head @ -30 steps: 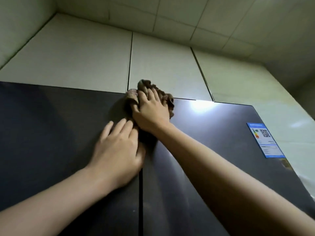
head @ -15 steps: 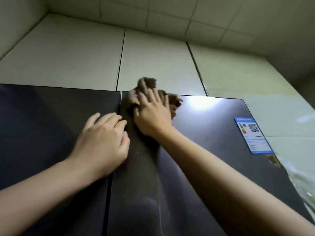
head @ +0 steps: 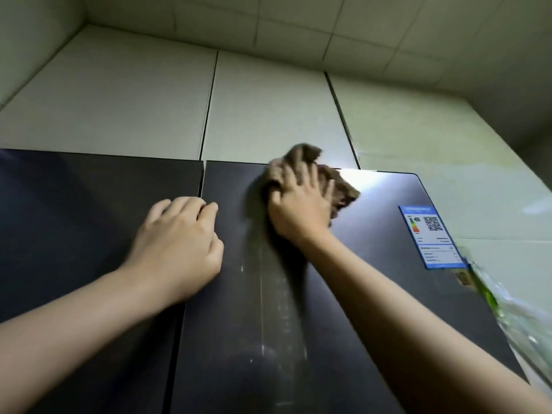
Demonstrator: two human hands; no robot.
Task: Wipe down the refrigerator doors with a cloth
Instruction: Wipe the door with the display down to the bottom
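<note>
A dark glossy refrigerator fills the lower view, with a left door and a right door split by a vertical gap. My right hand presses a crumpled brown cloth against the top edge of the right door, fingers spread over it. My left hand rests on the doors across the gap, knuckles bent, holding nothing. Faint wipe streaks run down the right door below the cloth.
A blue energy label is stuck near the right door's upper right corner. White cabinet panels sit above the fridge. A clear plastic bag hangs by the fridge's right side, against a pale wall.
My right hand has slid the cloth rightward along the top of the right door, away from the gap. My left hand has curled its fingers and stayed by the gap.
</note>
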